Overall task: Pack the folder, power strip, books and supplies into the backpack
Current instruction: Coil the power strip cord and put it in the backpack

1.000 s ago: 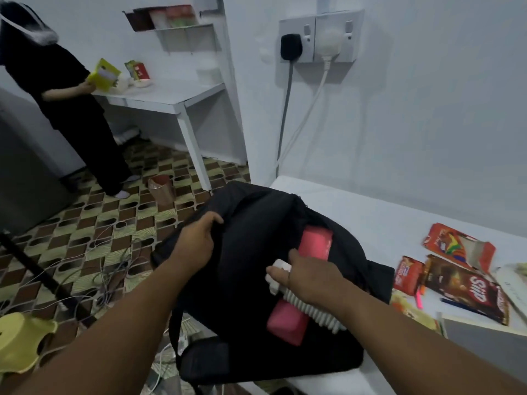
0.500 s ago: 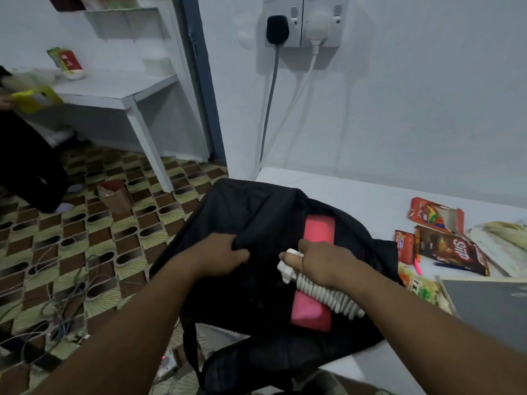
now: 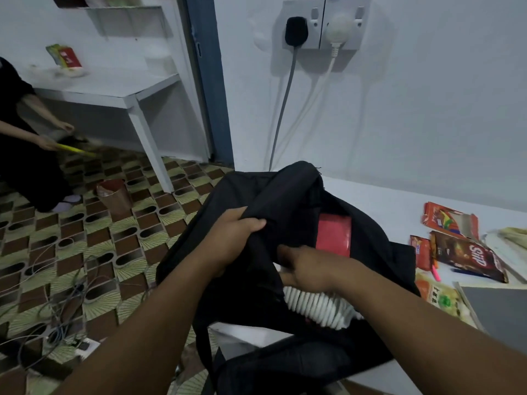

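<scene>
Head view: black backpack (image 3: 288, 201) on white surface (image 3: 399, 206), mouth open toward cam, lower part hanging over near edge. Left hand (image 3: 231, 238) gripping fold of backpack's upper flap, fingers curled tight round fabric, holding mouth up & open. Right hand (image 3: 308, 266) reaching into opening, fingertips hidden behind black fabric, so can't tell its grip for sure; resting on coiled white cord (image 3: 319, 306), prob. power strip's, bunched at mouth under wrist. Pink folder (image 3: 335, 233) standing inside backpack, top end showing just beyond right hand.

Right of backpack on surface, apart from it: orange snack box (image 3: 447, 219) w/ torn end, small orange packet (image 3: 419, 250), dark brown snack bag (image 3: 470, 256) lying partly over a blue pen (image 3: 467, 273), pink highlighter (image 3: 435, 273) beside them. Nearer: printed orange-green packet (image 3: 436, 295), touching grey book (image 3: 499, 312) at right edge. White flat item at far right, too cropped to ID.

Wall behind: double socket (image 3: 325, 22) w/ black plug (image 3: 296, 31) & white plug (image 3: 338, 29), cords dropping behind surface. Left: patterned floor (image 3: 85, 240), tangle of cables (image 3: 57, 323), brown bin (image 3: 114, 196), white desk (image 3: 114, 92). Second person in black (image 3: 20, 143) at far left holding yellow item.
</scene>
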Action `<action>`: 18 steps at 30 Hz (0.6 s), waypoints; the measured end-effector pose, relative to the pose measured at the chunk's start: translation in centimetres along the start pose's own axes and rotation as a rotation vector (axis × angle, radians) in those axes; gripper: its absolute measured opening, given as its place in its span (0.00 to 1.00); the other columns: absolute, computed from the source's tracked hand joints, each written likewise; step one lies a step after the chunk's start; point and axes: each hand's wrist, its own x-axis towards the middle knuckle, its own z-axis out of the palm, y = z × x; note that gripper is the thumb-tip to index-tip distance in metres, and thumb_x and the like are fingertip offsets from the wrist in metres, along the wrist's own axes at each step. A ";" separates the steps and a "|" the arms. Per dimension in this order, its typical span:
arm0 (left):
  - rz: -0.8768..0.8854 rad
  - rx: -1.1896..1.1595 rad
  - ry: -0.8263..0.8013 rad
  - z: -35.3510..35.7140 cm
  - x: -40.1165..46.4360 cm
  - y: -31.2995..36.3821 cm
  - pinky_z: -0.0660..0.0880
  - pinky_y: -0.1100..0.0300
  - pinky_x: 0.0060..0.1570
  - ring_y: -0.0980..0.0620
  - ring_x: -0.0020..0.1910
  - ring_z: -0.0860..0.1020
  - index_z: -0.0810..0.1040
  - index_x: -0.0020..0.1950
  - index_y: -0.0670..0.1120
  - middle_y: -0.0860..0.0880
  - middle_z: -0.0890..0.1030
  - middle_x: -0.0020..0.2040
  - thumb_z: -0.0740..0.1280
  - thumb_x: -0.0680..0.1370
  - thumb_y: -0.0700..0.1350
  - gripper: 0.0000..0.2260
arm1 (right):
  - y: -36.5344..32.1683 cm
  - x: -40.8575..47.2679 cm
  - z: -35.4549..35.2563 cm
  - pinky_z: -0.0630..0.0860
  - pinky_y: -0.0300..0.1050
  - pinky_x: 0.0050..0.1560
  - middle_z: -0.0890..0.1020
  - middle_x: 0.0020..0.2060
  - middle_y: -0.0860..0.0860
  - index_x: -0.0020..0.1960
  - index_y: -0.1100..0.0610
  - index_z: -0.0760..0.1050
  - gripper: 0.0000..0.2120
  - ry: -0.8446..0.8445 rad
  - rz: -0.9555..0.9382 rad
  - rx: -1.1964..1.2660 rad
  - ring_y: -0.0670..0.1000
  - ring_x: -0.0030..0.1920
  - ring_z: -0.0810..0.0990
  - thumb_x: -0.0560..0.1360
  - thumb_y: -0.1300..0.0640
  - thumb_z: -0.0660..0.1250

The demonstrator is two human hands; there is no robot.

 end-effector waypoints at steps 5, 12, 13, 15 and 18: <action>-0.041 -0.079 -0.003 -0.6 0.6 -0.1 0.78 0.54 0.49 0.44 0.48 0.85 0.83 0.53 0.43 0.43 0.87 0.48 0.63 0.80 0.39 0.09 | 0.8 1.0 1.0 0.74 0.40 0.54 0.79 0.52 0.45 0.61 0.51 0.78 0.23 0.099 -0.134 0.145 0.47 0.53 0.78 0.72 0.39 0.72; -0.041 -0.023 0.048 -0.6 1.1 -1.2 0.76 0.47 0.57 0.44 0.49 0.84 0.87 0.48 0.48 0.47 0.87 0.47 0.67 0.77 0.44 0.08 | 5.3 -3.8 2.1 0.70 0.43 0.67 0.70 0.63 0.37 0.74 0.42 0.65 0.43 0.349 -0.145 -0.016 0.40 0.64 0.70 0.64 0.24 0.67; -0.038 -0.017 0.058 -0.5 1.2 -1.3 0.76 0.46 0.57 0.43 0.49 0.84 0.87 0.48 0.48 0.46 0.87 0.47 0.67 0.77 0.45 0.08 | 6.2 -4.5 2.3 0.67 0.43 0.68 0.69 0.64 0.37 0.75 0.40 0.61 0.46 0.318 -0.147 -0.072 0.40 0.65 0.69 0.62 0.25 0.70; -0.030 -0.025 0.090 0.2 1.1 -1.4 0.77 0.48 0.53 0.44 0.47 0.84 0.86 0.46 0.44 0.45 0.87 0.45 0.67 0.78 0.43 0.08 | 7.2 -5.3 3.3 0.65 0.43 0.69 0.68 0.64 0.38 0.77 0.39 0.58 0.47 0.320 -0.166 -0.095 0.41 0.66 0.67 0.63 0.32 0.74; -0.015 -0.112 0.118 1.8 0.9 -0.9 0.77 0.63 0.39 0.54 0.38 0.83 0.84 0.42 0.45 0.50 0.86 0.37 0.66 0.79 0.39 0.10 | 7.0 -4.8 4.3 0.69 0.44 0.66 0.69 0.61 0.42 0.76 0.43 0.63 0.41 0.392 -0.258 0.030 0.44 0.64 0.69 0.67 0.43 0.75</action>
